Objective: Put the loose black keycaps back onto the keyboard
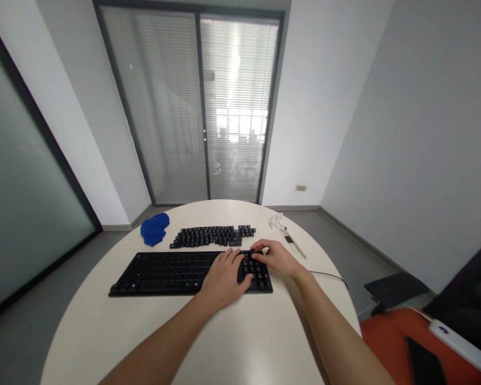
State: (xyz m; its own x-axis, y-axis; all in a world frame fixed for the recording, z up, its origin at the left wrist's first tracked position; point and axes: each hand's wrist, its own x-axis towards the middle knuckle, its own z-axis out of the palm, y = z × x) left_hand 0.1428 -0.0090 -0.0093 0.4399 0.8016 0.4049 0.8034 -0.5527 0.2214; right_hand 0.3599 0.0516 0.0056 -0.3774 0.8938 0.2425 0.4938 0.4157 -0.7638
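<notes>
A black keyboard (164, 272) lies on the round table. Most of its left and middle part seems to be without keycaps, while the number pad at the right has keys on it. My left hand (224, 275) rests over the right-middle part with its fingers spread and the thumb by the number pad. At the keyboard's top right corner my right hand (276, 256) is closed in a pinch of thumb and forefinger; what is between the tips is too small to make out. Behind the keyboard, loose black keycaps (204, 236) stand in rows.
A blue cloth (154, 229) lies at the table's (240, 347) back left. White crumpled tissue (276, 220) and a thin stick-like tool (294, 243) are at the back right. A black cable (328, 274) runs off the right edge. An orange chair (396, 342) holds a white power strip (460, 345).
</notes>
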